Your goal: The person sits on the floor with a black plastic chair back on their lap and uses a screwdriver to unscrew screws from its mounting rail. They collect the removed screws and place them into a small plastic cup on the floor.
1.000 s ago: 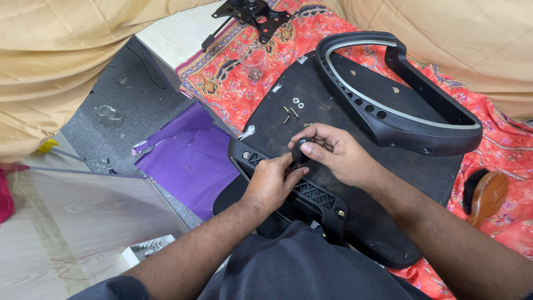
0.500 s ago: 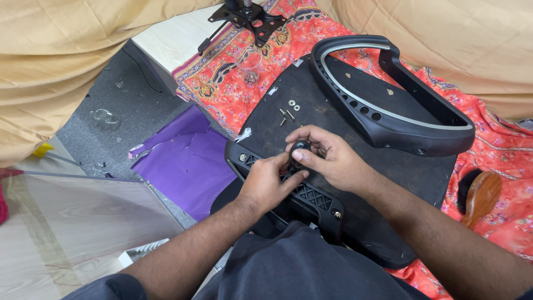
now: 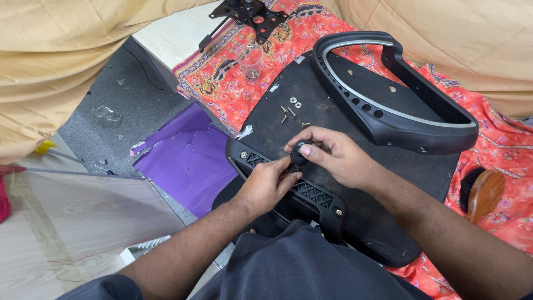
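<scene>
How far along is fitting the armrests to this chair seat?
Done: the near armrest lies against the seat base, with bolts at both ends. In hand: the right hand grips a black knob; the left hand steadies below. Left: the far armrest lies loose; spare screws and washers unused.

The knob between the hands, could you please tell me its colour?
The knob is black, seen best in the head view.

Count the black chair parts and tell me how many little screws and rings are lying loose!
Curved black plastic armrests: 2
Flat black seat board: 1
Round black knob: 1
Black metal bracket plate: 1
Small silver screws: 3
Small silver ring washers: 2
Total: 10
</scene>
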